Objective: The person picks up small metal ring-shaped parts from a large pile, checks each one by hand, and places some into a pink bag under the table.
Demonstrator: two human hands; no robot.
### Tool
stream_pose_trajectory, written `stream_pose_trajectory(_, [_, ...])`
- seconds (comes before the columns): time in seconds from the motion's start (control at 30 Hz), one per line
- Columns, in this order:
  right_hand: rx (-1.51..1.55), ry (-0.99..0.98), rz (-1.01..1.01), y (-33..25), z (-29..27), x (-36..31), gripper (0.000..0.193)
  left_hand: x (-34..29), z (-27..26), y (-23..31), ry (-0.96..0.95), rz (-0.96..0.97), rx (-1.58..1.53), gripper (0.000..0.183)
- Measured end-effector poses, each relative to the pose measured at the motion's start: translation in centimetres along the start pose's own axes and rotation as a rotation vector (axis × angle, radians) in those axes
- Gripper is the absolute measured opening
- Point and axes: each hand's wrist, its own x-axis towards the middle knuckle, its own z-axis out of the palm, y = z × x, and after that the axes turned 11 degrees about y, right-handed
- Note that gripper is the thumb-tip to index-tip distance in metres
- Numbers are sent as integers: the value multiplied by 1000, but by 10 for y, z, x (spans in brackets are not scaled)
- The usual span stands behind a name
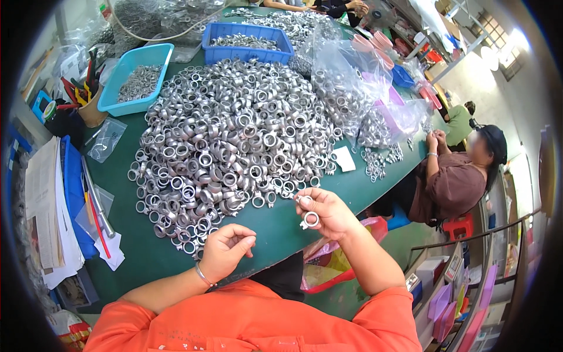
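A big heap of silver metal rings with small side lugs [234, 129] covers the middle of the green table. My right hand [337, 217] is raised over the table's near edge, its fingers closed on metal rings. One held ring [310, 220] hangs below the thumb, and another piece shows at the fingertips by the heap. My left hand [226, 251], with a bracelet at the wrist, is at the heap's near edge. Its fingers are curled toward the thumb, and I cannot see whether anything small is inside.
Behind the heap are a turquoise tray [108, 94] and a blue tray [249, 56] with small metal parts. Clear bags of rings [375, 126] lie to the right. Papers [53, 205] and a tool cup [92, 111] are at left. A seated person [457, 182] works at right.
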Motion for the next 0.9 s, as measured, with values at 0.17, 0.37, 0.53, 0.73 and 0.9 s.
stream_pose_trajectory(0.17, [107,82,-37,-19,17,11,16,1,-1,1,3,-11,-29,9])
stream_pose_trajectory(0.37, [-175,2,-28,-31,30,9,27,3,-1,-1,-8,-18,-56,10])
stream_pose_trajectory(0.53, [-57,-45,-131,-33,31,14,20,3,-2,-2,-6,-10,-54,10])
stream_pose_trajectory(0.73, [282,132,147,-1,38,21,18,2,-4,-3,8,-3,-46,10])
stream_pose_trajectory(0.9, [2,42,231,0,48,13,17,1,-2,-5,-9,5,-55,9])
